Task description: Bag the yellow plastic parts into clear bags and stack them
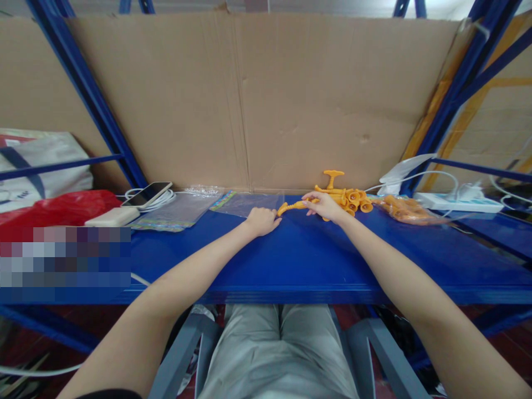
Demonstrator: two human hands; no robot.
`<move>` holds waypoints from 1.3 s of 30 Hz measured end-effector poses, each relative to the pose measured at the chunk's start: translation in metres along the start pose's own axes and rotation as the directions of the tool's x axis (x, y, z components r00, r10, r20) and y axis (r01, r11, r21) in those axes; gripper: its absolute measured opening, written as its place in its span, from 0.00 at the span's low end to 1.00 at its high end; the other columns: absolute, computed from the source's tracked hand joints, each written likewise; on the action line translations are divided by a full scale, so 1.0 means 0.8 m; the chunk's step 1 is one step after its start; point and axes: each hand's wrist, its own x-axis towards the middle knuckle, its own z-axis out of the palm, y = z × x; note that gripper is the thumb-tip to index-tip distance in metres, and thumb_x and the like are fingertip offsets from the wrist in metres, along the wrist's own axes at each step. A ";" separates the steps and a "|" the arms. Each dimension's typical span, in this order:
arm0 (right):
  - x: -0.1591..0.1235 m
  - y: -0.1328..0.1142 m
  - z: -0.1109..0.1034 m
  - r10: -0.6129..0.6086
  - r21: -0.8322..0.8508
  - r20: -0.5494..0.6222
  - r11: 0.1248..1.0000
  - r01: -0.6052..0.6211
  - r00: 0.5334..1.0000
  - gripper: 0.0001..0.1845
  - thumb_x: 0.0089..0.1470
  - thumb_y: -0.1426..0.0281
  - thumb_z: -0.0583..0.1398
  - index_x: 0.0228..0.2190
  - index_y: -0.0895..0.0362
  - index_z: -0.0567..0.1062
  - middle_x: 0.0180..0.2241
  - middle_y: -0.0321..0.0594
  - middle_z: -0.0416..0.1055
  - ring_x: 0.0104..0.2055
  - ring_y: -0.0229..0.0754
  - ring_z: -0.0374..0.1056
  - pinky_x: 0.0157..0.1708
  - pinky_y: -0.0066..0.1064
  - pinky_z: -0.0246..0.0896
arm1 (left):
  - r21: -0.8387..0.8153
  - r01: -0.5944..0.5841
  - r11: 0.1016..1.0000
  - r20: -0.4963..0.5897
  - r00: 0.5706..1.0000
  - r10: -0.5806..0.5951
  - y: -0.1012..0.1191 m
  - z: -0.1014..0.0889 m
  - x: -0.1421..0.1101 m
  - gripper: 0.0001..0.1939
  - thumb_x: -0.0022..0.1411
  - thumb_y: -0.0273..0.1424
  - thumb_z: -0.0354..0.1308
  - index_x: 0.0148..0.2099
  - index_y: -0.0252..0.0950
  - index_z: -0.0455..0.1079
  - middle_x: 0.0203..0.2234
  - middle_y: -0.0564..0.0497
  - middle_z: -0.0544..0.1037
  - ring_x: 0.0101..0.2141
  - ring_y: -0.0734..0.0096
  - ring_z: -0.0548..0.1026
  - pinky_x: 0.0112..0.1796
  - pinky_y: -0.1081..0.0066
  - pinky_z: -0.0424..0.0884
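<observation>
A slim, ribbed orange plastic piece [294, 206] with a bent end lies between my two hands, low over the blue shelf top. My left hand [262, 220] is closed, its fingertips at the bent end. The thumb and fingers of my right hand [325, 206] close around the other end. Just behind and right of that hand is a pile of similar orange plastic pieces [353, 198], several with flared, cup-like ends. One piece with a T-shaped top [333, 176] stands up from the pile. My right hand partly hides the pile.
Clear plastic bags [183, 208] lie left of my hands, beside a phone [147, 195] and a white box [112, 217]. At right are a bag of orange pieces [403, 209] and a white power strip [461, 203]. Cardboard [291, 100] closes off the back; blue posts [93, 100] stand at the sides.
</observation>
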 end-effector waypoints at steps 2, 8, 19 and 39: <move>0.000 0.000 0.000 0.006 0.007 -0.003 1.000 -0.006 1.000 0.05 0.56 0.74 0.61 0.37 0.59 0.74 0.28 0.39 0.76 0.21 0.31 0.70 0.17 0.18 0.60 | -0.008 -0.004 1.000 -0.017 1.000 0.003 0.000 0.000 0.000 0.22 0.70 0.41 0.42 0.50 0.32 0.70 0.43 0.38 0.80 0.44 0.56 0.79 0.39 0.65 0.71; -0.001 -0.004 -0.001 0.001 0.057 -0.023 0.998 0.001 1.000 0.05 0.56 0.75 0.61 0.37 0.59 0.73 0.29 0.39 0.76 0.21 0.31 0.69 0.22 0.20 0.65 | -0.045 -0.049 0.998 -0.097 0.994 0.044 0.002 0.002 -0.002 0.23 0.70 0.39 0.44 0.60 0.30 0.61 0.51 0.36 0.75 0.48 0.56 0.77 0.43 0.65 0.70; 0.002 0.001 0.016 0.000 0.134 0.041 0.991 -0.005 0.999 0.11 0.52 0.70 0.64 0.38 0.58 0.72 0.34 0.41 0.76 0.24 0.33 0.71 0.25 0.24 0.68 | -0.001 -0.295 0.956 -0.222 0.932 0.287 0.003 0.012 0.001 0.27 0.69 0.31 0.43 0.67 0.27 0.51 0.64 0.33 0.59 0.61 0.58 0.64 0.51 0.65 0.69; 0.005 0.014 0.021 -0.073 0.080 0.153 0.995 0.061 0.985 0.15 0.40 0.72 0.70 0.33 0.59 0.75 0.33 0.40 0.76 0.37 0.41 0.73 0.45 0.38 0.69 | -0.519 0.610 0.599 0.149 0.755 -0.639 -0.105 0.030 0.010 0.23 0.62 0.31 0.53 0.58 0.28 0.63 0.51 0.31 0.75 0.53 0.47 0.73 0.50 0.58 0.68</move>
